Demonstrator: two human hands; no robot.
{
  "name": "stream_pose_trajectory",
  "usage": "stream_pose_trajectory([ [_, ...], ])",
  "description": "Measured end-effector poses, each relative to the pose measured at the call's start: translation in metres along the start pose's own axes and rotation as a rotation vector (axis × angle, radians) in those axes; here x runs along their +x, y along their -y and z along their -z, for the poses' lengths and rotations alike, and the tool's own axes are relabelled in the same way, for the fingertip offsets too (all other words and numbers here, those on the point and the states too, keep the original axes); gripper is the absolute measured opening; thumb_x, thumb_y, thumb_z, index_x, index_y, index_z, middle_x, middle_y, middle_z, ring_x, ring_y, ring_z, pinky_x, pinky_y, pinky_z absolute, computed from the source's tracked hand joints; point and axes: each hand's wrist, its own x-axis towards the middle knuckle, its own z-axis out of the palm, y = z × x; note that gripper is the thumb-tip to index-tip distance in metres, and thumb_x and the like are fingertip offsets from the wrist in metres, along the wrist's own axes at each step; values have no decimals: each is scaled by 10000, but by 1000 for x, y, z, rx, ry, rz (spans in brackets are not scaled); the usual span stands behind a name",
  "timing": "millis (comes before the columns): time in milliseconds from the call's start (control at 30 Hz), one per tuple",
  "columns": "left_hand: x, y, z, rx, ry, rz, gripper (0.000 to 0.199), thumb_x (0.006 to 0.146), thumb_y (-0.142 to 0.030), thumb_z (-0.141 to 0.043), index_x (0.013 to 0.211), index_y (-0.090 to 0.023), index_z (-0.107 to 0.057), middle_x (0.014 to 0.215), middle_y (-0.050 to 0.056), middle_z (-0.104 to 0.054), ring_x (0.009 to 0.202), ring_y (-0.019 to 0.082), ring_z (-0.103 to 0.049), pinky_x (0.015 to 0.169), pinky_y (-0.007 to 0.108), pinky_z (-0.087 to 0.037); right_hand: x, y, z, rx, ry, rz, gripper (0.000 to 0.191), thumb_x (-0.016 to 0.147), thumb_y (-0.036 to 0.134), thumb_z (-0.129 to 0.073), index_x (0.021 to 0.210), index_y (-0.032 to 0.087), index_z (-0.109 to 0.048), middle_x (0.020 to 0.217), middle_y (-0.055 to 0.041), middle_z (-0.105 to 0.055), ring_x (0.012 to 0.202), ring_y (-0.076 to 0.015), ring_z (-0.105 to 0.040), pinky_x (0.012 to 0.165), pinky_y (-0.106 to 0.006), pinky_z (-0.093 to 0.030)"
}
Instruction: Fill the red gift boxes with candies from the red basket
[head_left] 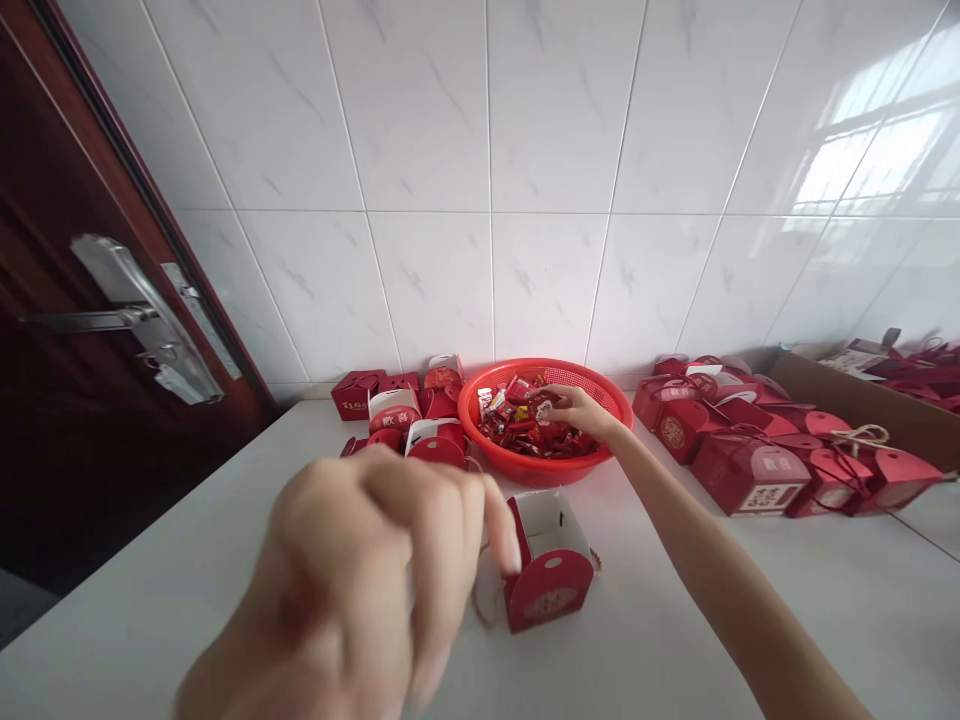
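My left hand (pixel 375 560) looms large and slightly blurred in the foreground. Its fingers hang loosely bent and apart, with nothing visible in them. Just beyond it an open red gift box (pixel 551 595) with a white inside and rope handles stands on the table; no contents show in the visible part. Farther back, my right hand (pixel 574 408) reaches into a red plastic basket (pixel 540 470). Its fingertips close on a red wrapped candy (pixel 544 412) above a heap of other wrapped candies (pixel 510 432).
Several red boxes (pixel 394 410) cluster left of the basket, some with raised flaps. More red boxes (pixel 750 470) crowd the right, before a brown cardboard carton (pixel 817 390). A white tiled wall (pixel 547 270) backs the white table (pixel 225 540). A dark door (pixel 90 420) is at left.
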Motion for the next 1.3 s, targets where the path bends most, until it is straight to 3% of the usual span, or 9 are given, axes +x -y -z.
stream_pose_trajectory([
  [67, 20, 10, -2, -131, 101, -41, 398, 856, -491, -653, 542, -248, -624, 484, -19, -524, 478, 121, -496, 709, 325, -563, -7, 3, 0, 89, -50, 7, 472, 785, 280, -695, 1251, 209, -655, 1079, -53, -745, 1006, -246, -696, 875, -374, -590],
  [133, 35, 29, -6, -143, 32, 48, 396, 876, -395, -640, 524, -215, -617, 542, 7, -577, 533, 130, -533, 748, 338, -553, -13, 4, 0, 147, -87, -12, 489, 784, 301, -707, 1260, 210, -647, 1023, -52, -754, 989, -248, -703, 875, -387, -592],
  [267, 44, 87, -17, 49, -96, 409, 245, 839, -398, -659, 722, -192, -721, 772, 47, -693, 772, 193, -638, 789, 333, -538, -25, 3, -2, 218, -143, -40, 622, 750, 341, -761, 1335, 225, -584, 916, -35, -755, 907, -240, -717, 842, -409, -595],
  [333, 43, 118, -22, 82, -144, 488, 217, 805, -385, -682, 884, -191, -740, 914, 57, -724, 880, 214, -667, 827, 329, -535, -28, 0, -3, 268, -164, -16, 638, 730, 363, -779, 1324, 236, -585, 877, -24, -748, 868, -230, -715, 809, -399, -593],
  [433, 45, 156, -29, 151, -198, 555, 229, 752, -322, -722, 938, -190, -738, 939, 67, -728, 908, 226, -673, 847, 339, -538, -28, -4, -4, 300, -234, 25, 581, 723, 422, -771, 1252, 231, -624, 786, -10, -727, 791, -213, -700, 759, -378, -580],
  [567, 53, 186, -37, 139, -161, 681, 383, 678, -215, -761, 1058, -186, -713, 976, 82, -729, 963, 258, -682, 863, 377, -538, -27, -4, -5, 347, -288, 34, 599, 721, 463, -762, 1256, 233, -624, 864, -37, -744, 821, -216, -692, 777, -373, -561],
  [767, 60, 202, -44, 15, -169, 738, 351, 671, -135, -733, 1015, -178, -676, 835, 40, -725, 883, 240, -693, 844, 376, -530, -31, 4, -3, 404, -244, 21, 492, 701, 450, -784, 1122, 219, -677, 925, -58, -743, 853, -216, -690, 797, -368, -554],
  [1067, 59, 197, -40, -177, -307, 820, 377, 714, -169, -744, 1079, -193, -655, 904, 36, -732, 926, 222, -699, 891, 371, -522, -34, 13, 0, 466, -163, 25, 468, 705, 410, -787, 1130, 242, -687, 912, -27, -733, 899, -205, -682, 858, -355, -531],
  [1300, 57, 201, -39, -171, -469, 699, 261, 663, -279, -810, 871, -166, -701, 883, 24, -734, 903, 199, -688, 904, 358, -530, -36, 16, -1, 417, -68, 18, 516, 722, 348, -768, 1213, 237, -655, 773, 14, -698, 784, -171, -663, 785, -335, -528],
])
